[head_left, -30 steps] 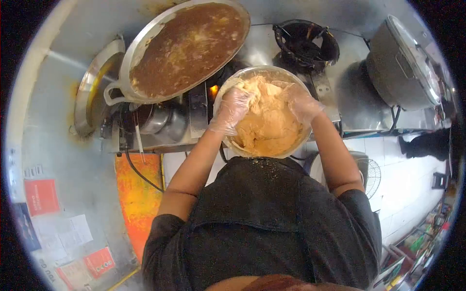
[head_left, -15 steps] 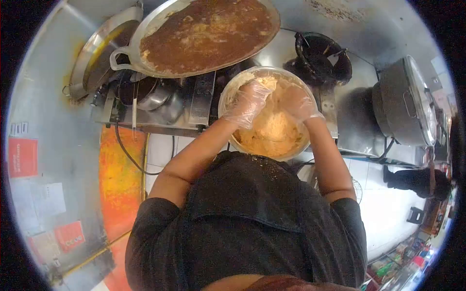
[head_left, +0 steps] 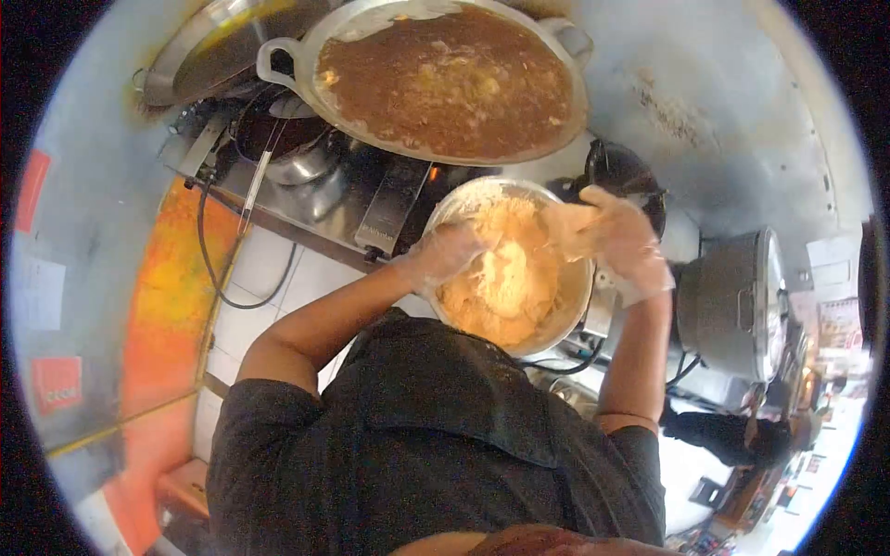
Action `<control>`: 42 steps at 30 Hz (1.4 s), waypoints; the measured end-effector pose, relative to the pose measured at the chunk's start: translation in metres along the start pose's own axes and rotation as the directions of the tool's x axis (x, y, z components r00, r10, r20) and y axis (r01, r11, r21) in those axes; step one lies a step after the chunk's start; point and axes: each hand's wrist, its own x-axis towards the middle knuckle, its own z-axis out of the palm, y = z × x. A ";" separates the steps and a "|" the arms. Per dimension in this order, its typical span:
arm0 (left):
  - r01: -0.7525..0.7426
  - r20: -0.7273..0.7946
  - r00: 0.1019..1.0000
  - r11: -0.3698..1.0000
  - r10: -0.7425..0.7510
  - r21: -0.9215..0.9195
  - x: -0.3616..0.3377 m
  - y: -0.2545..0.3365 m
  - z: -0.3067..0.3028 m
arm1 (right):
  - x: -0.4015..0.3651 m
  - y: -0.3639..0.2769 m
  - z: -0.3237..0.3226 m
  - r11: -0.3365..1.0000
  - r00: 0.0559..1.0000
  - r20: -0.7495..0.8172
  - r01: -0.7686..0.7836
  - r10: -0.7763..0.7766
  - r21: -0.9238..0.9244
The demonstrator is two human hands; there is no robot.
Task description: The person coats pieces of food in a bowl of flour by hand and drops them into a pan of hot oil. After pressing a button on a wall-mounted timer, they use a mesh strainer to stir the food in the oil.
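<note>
A round metal bowl (head_left: pixel 582 310) holds a heap of pale orange, floury coating (head_left: pixel 508 292). My left hand (head_left: pixel 449 252), in a clear plastic glove, is at the bowl's left side, its fingers stretched over the flour and apart. Above the right rim is my gloved right hand (head_left: pixel 632 243), raised and closed around a pale, flour-coated piece of food (head_left: pixel 568 232). What lies under the coating cannot be made out. Flour dusts both gloves.
A large two-handled wok (head_left: pixel 577 111) of bubbling brown oil (head_left: pixel 445 83) stands just behind the bowl. A burner (head_left: pixel 626 171) is at the right, near a big lidded pot (head_left: pixel 723 301). Left are a small pot (head_left: pixel 306 167) and tongs (head_left: pixel 260 171). Another person (head_left: pixel 742 437) stands far right.
My right hand has risen from inside the bowl to over its right rim with the coated piece. My left hand has shifted slightly lower and left. The view has turned.
</note>
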 end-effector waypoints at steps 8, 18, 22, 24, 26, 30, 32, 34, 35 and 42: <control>-0.068 -0.177 0.984 0.941 0.009 -0.331 -0.022 -0.011 0.020 | 0.088 -0.099 -0.052 0.899 0.993 0.076 0.113 -0.089 -0.424; -0.086 -0.128 0.989 0.988 0.070 -0.130 -0.029 -0.022 0.047 | 0.189 -0.073 0.034 0.784 0.983 0.177 0.144 -0.045 -0.603; -0.144 -0.138 0.979 0.989 0.147 0.027 -0.031 -0.038 0.080 | 0.198 -0.050 0.049 0.737 0.976 0.191 0.206 -0.106 -0.643; -0.221 -0.171 0.954 0.962 0.248 0.161 -0.025 -0.009 0.037 | 0.163 -0.083 0.022 0.767 0.984 0.151 0.172 -0.100 -0.618; -0.187 0.060 0.981 0.981 0.183 0.054 -0.003 0.004 0.010 | 0.138 -0.076 0.000 0.640 0.858 0.056 0.422 -0.510 -0.642; -0.274 -0.083 0.956 0.958 0.281 0.088 0.030 0.041 -0.053 | 0.054 -0.097 -0.041 0.990 0.949 -0.302 0.057 -0.093 -0.127; -0.242 -0.043 0.969 0.969 0.244 0.046 0.043 0.048 -0.086 | 0.029 -0.074 -0.045 0.995 0.916 -0.387 -0.091 0.101 0.043; -0.340 -0.350 0.863 0.932 0.363 0.129 0.055 0.049 -0.111 | 0.004 -0.037 -0.041 0.956 0.891 -0.406 -0.090 0.203 0.280; -0.369 -0.396 0.795 0.885 0.459 0.284 0.062 0.052 -0.134 | -0.011 -0.034 -0.038 0.952 0.889 -0.406 -0.093 0.212 0.293; -0.243 -0.337 0.901 0.962 0.271 0.125 0.094 0.014 -0.256 | -0.084 0.034 0.012 0.683 0.910 -0.242 -0.059 0.337 0.728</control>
